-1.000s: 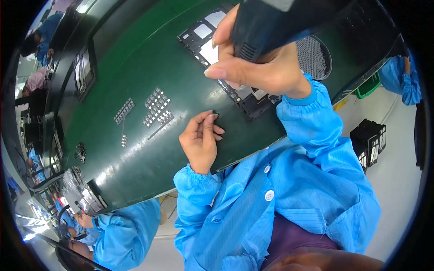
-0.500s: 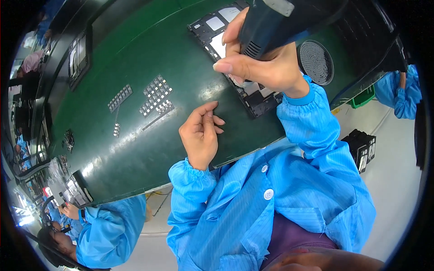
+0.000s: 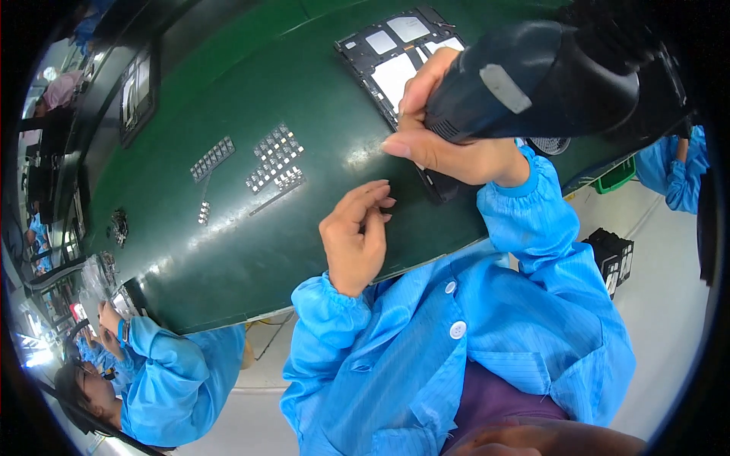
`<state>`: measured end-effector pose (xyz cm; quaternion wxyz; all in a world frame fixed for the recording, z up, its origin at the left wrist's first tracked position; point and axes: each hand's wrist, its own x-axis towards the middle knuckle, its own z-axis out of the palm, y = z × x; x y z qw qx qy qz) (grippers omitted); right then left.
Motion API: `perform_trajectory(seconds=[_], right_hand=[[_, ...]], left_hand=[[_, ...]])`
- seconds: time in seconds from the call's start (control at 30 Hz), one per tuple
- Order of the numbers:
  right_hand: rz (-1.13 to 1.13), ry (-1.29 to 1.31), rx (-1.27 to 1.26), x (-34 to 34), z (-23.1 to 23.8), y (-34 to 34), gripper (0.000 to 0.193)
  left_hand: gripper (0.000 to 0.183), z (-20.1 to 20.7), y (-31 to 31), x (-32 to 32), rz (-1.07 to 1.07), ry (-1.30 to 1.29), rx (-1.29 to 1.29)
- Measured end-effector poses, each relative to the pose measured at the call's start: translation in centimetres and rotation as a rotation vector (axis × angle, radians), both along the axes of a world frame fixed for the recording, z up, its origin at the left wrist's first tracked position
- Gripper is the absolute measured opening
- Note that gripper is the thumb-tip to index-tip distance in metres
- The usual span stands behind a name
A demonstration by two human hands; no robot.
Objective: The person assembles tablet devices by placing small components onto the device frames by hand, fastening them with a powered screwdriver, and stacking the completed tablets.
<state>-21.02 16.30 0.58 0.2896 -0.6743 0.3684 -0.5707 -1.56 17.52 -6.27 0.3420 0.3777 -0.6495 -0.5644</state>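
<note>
My right hand (image 3: pixel 464 152) is wrapped round a black power tool (image 3: pixel 547 80) with vent slots and a strip of pale tape. Its working end is hidden by the hand. Beneath lies a flat black device frame (image 3: pixel 363 57) with white and silver patches, partly covered by hand and tool. My left hand (image 3: pixel 356 235) hovers over the green table (image 3: pixel 304 220) near the frame's lower corner. Its fingers are curled with the thumb drawn in; whatever they may hold is too small or hidden. Left of it are rows of small black-and-silver parts (image 3: pixel 274 156).
Another strip of small parts (image 3: pixel 213 158) and a dark little heap (image 3: pixel 119 226) lie further left. A round mesh dish (image 3: pixel 550 144) peeks out under the tool. A co-worker in blue (image 3: pixel 171 380) works at the lower left. Stacked black frames (image 3: pixel 610 258) stand at the right, below table height.
The view has shifted slightly. The black tool has swung down and to the right with my right hand, uncovering more of the frame's top and covering most of the mesh dish. The left hand stays curled.
</note>
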Motion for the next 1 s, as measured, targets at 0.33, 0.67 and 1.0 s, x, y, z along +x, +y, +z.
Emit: perform_trajectory(seconds=[0.33, 0.67, 1.0], right_hand=[[-0.112, 0.0, 0.067, 0.4, 0.5, 0.7, 0.031], [-0.247, -0.3, -0.157, -4.5, 1.7, 2.5, 0.031], [-0.148, -0.444, 0.329, -4.4, 0.0, 2.4, 0.035]], left_hand=[[0.031, 0.5, 1.2, -3.6, -0.38, 0.015, -0.96], [0.033, -0.7, -4.6, -7.5, -0.259, -0.184, -1.11], [0.021, 1.0, -29.3, -4.7, 0.108, -0.818, -1.035]])
